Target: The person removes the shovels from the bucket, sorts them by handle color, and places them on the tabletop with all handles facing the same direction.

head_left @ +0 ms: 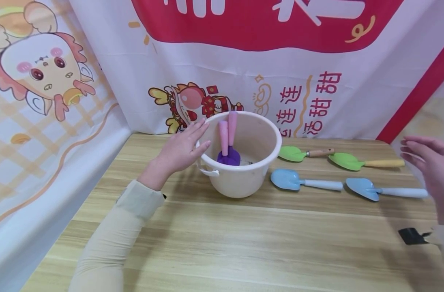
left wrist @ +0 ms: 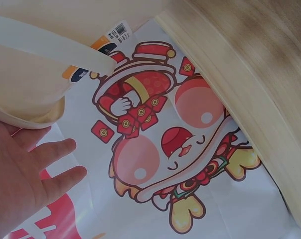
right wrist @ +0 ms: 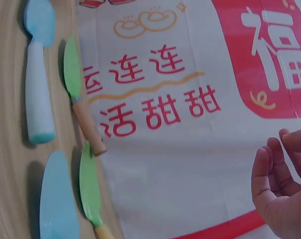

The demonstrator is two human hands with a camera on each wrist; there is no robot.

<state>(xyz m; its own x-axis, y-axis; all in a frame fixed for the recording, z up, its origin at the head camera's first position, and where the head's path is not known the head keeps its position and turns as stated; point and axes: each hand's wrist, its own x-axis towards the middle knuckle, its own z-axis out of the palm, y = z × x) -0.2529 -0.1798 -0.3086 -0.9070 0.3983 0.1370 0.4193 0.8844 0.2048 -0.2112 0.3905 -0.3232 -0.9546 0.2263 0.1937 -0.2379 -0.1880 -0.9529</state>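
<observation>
A white bucket [head_left: 240, 178] stands near the back of the wooden table, and two shovels with pink handles [head_left: 224, 138] and purple blades lean inside it. My left hand [head_left: 178, 152] rests on the bucket's left rim, fingers extended; the left wrist view shows the hand [left wrist: 31, 174] against the rim [left wrist: 28, 119]. My right hand [head_left: 431, 170] is raised at the far right with bent, relaxed fingers and holds nothing. Below and left of it lie two blue shovels [head_left: 285, 179] [head_left: 362, 188] with white handles and two green shovels [head_left: 292, 153] [head_left: 346, 161] with wooden handles.
A white printed cloth [head_left: 214, 65] hangs behind the table [head_left: 243, 243], close behind the bucket. Another patterned cloth [head_left: 61, 134] covers the left side. The bucket's white handle [head_left: 209, 172] hangs down on its left side.
</observation>
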